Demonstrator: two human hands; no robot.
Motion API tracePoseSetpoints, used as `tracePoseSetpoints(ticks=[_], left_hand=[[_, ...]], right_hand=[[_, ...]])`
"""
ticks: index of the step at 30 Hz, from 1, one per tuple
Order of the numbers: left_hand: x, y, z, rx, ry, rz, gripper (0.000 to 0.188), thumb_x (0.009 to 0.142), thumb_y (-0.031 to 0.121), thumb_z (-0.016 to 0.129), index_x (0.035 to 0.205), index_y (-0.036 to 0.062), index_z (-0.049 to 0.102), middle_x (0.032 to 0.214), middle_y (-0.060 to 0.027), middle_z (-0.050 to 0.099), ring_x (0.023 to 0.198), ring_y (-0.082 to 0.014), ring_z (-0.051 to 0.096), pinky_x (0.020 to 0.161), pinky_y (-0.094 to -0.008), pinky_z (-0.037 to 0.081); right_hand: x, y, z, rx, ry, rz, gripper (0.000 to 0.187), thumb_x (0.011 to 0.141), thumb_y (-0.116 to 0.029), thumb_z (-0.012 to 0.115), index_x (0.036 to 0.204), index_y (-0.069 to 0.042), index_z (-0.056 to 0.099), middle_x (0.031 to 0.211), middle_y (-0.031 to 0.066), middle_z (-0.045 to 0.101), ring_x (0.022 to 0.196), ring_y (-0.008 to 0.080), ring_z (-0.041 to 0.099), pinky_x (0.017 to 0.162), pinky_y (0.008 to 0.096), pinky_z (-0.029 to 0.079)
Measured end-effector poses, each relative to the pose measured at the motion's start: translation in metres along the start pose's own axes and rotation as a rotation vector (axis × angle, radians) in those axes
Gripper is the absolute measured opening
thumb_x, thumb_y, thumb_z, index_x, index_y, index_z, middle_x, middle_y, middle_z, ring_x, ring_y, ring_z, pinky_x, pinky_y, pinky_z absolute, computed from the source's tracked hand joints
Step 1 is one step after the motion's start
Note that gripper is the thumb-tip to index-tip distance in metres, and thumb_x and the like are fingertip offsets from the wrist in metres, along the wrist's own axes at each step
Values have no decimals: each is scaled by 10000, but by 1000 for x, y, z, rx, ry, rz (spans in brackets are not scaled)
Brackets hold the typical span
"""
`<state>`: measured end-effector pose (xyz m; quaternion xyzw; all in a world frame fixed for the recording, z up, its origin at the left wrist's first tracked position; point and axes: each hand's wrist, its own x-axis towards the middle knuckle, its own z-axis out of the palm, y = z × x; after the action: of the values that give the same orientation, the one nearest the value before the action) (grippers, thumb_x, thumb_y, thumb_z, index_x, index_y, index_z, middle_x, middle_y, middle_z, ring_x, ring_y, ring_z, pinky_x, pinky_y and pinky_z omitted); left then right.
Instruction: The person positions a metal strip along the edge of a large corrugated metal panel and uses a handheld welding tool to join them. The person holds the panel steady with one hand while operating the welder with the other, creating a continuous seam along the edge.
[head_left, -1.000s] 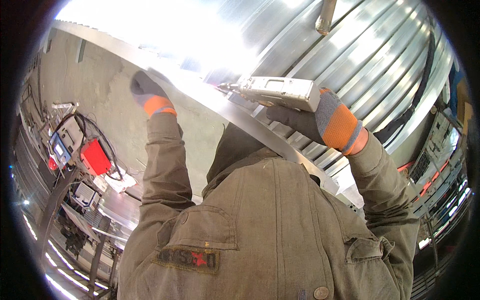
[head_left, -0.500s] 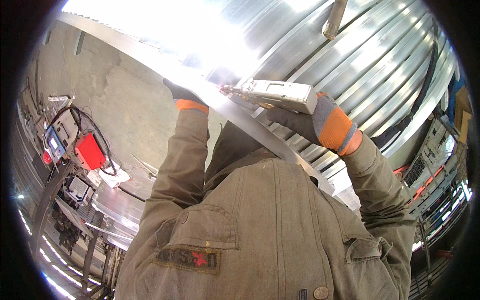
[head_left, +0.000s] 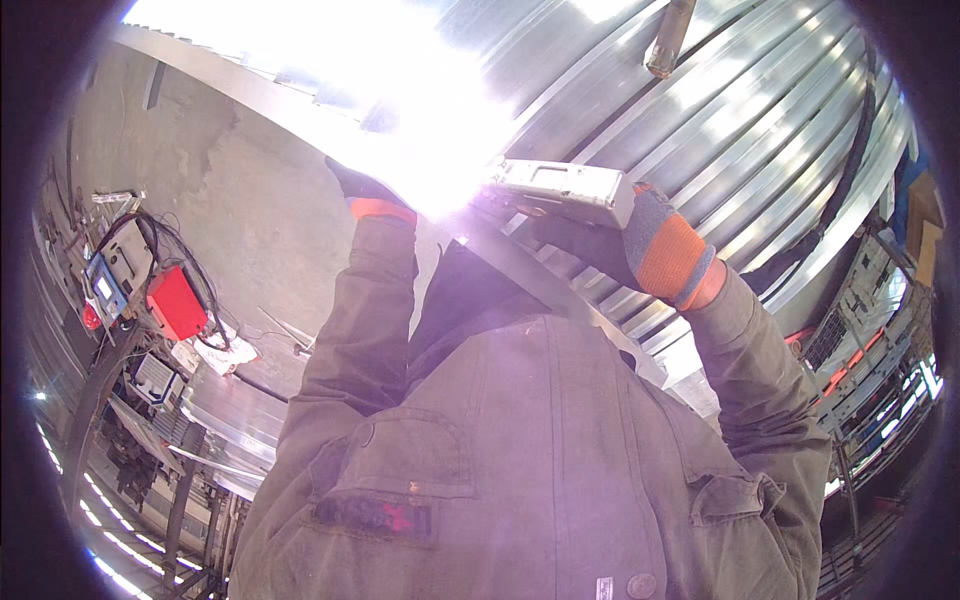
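Observation:
My right hand (head_left: pixel 657 245), in a dark and orange knit glove, is closed around a boxy, light grey welding gun (head_left: pixel 570 190). The gun's nozzle points left at the edge bar (head_left: pixel 562 285) of a large panel of silvery metal slats (head_left: pixel 690 140). A glaring white-violet arc burns at the tip and hides the nozzle end and the spot it meets. Left of that glare, my left hand (head_left: pixel 365 188), in a dark glove with an orange cuff, is at the bar's near side. Its fingers are hidden by the bar and the glare.
A round metal tube (head_left: pixel 668 45) juts over the slats at the top. A thick black cable (head_left: pixel 840 190) runs along the panel's right side. On the left are a red box (head_left: pixel 178 303) and a blue-fronted unit (head_left: pixel 107 285) with looped cables, beside concrete floor (head_left: pixel 240 180).
A bright arc has flared up at the gun's tip, washing the view in violet and hiding the nozzle. Both hands and the gun have stayed nearly in place.

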<state>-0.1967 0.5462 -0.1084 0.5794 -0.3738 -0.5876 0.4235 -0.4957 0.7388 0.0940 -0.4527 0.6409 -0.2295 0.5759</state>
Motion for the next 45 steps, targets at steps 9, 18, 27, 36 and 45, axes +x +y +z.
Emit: tracePoseSetpoints(ticks=[9, 18, 27, 36, 45], left_hand=[[22, -29, -18, 360, -88, 124, 363, 1165, 376, 530, 1274, 32, 569, 1212, -79, 635, 977, -182, 645, 815, -321, 606], [14, -14, -1, 100, 28, -59, 356, 1157, 342, 551, 1303, 17, 567, 1231, -98, 659, 1016, -194, 679, 803, -340, 614], [10, -5, 9, 75, 56, -9, 328, 1164, 344, 531, 1230, 28, 592, 1135, -76, 673, 925, -173, 668, 755, -336, 605], [8, 20, -12, -10, -210, -248, 596, 1149, 587, 448, 1437, 79, 570, 1362, -84, 617, 1243, -243, 607, 1079, -443, 531], [-42, 76, -21, -90, -57, -727, 924, 1090, 801, 344, 1678, 96, 444, 1701, -143, 484, 1585, -338, 416, 1294, -546, 314]], right_hand=[[12, -23, -3, -58, -40, 5, 408, 1051, -256, 792, 1418, -90, 731, 1202, 100, 824, 1069, 199, 787, 914, 343, 650], [19, -33, -5, -95, -53, 11, 406, 1062, -254, 777, 1432, -93, 724, 1220, 102, 823, 1094, 206, 792, 926, 344, 656], [25, -37, -6, -167, -78, 52, 421, 1053, -268, 788, 1431, -94, 724, 1229, 112, 818, 1098, 225, 799, 920, 354, 659], [8, -31, -13, -117, -34, 74, 428, 1045, -236, 785, 1438, -91, 698, 1259, 104, 784, 1140, 221, 765, 962, 351, 632], [-5, -19, -6, -41, -2, 81, 438, 1037, -205, 782, 1446, -88, 673, 1288, 97, 749, 1183, 216, 732, 1004, 349, 605]])
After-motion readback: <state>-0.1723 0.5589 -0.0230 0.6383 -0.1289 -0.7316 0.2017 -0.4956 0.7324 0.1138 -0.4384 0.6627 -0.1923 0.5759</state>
